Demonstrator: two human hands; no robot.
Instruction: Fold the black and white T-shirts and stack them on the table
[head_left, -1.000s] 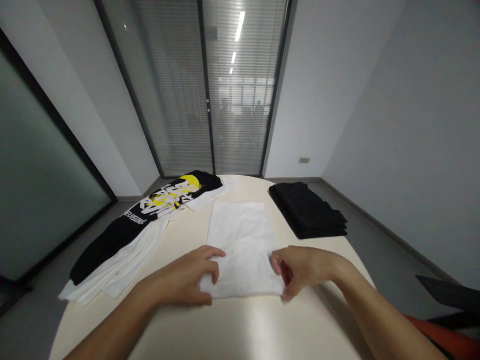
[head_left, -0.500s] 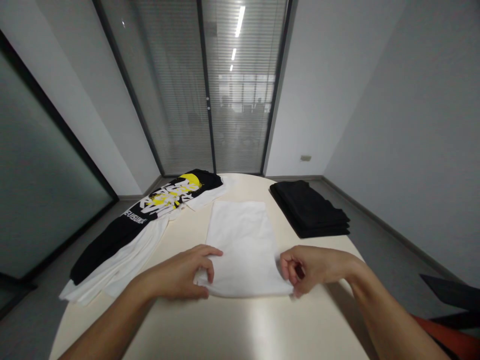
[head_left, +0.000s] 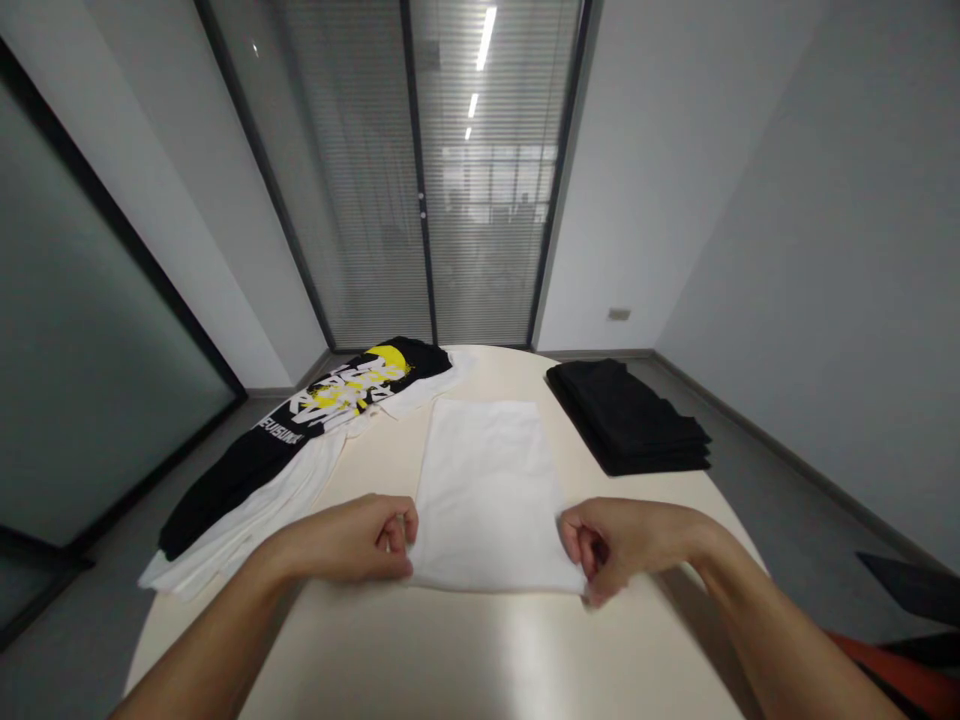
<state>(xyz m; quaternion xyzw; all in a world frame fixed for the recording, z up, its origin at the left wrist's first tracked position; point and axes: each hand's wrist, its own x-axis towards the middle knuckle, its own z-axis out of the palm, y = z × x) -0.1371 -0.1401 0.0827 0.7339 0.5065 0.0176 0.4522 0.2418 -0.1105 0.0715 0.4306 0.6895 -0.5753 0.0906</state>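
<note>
A white T-shirt (head_left: 487,495), folded into a smooth rectangle, lies flat on the table in front of me. At its near left corner, the fingers of my left hand (head_left: 367,537) are curled together in a pinch on the edge. My right hand (head_left: 619,545) has its thumb and fingers closed at the near right corner of the same shirt. Both hands rest low, close to the tabletop, and the fingertips partly hide the two corners.
Black folded garments (head_left: 630,420) are stacked at the right of the pale rounded table (head_left: 405,660). On the left lies a loose pile of shirts, with a black printed one (head_left: 247,470) over white ones (head_left: 292,500). An orange and black chair (head_left: 900,660) stands at the lower right.
My left hand has moved slightly left, and its spread fingers have closed at the shirt's near left corner. My right hand stays at the right corner. The view has shifted a little.
</note>
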